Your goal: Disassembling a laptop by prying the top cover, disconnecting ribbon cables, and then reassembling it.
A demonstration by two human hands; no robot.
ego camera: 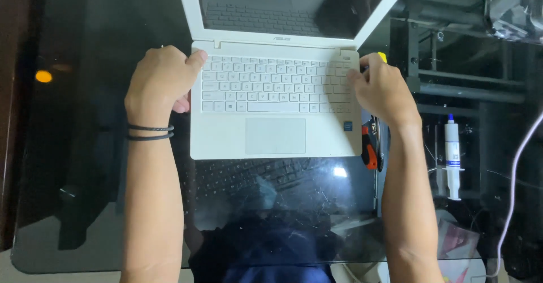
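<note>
Gripping the open white laptop (pixel 275 107) at both rear corners, near the hinge. Left hand (pixel 160 79) is curling around the left edge, thumb lying on the top deck beside the keys; right hand (pixel 382 88) is closing on the right rear corner, fingers partly hidden, with something small and yellow (pixel 383 57) peeking behind them. Laptop is sitting flat on the dark glass surface (pixel 73 147), screen tilted back. Probably the repositioning or lifting step; next move calls for even grip on both sides. Red-handled tool (pixel 369 147) and syringe (pixel 452 153) are lying to the right.
</note>
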